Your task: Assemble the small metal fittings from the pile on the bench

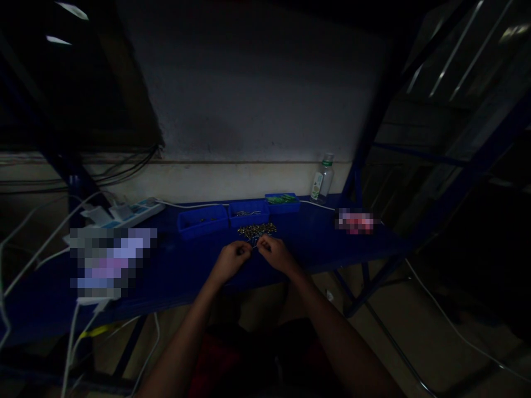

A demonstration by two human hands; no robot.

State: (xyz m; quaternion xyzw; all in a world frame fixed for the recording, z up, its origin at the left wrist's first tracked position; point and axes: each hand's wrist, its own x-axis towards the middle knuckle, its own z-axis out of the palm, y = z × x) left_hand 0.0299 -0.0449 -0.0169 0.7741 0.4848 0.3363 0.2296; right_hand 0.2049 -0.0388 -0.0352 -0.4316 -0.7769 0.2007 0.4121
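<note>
My left hand (234,260) is closed in a pinch above the front of the blue table (182,271). Opposite it, my right hand (276,253) pinches too, its fingertips a short gap away. A thin, light-coloured metal piece (254,246) spans that gap, too small and dark to name more exactly. Just beyond the fingers lies a pile of small brass-coloured metal parts (257,229), with several silvery thin pieces at its near side, partly hidden by my right hand.
Behind the pile stand blue bins (203,220), one with thin metal pieces (249,213), another with green items (282,199). A clear bottle (322,179) stands back right. At left are a power strip (139,213) and white cables (74,331). Pixelated patches hide things on both sides.
</note>
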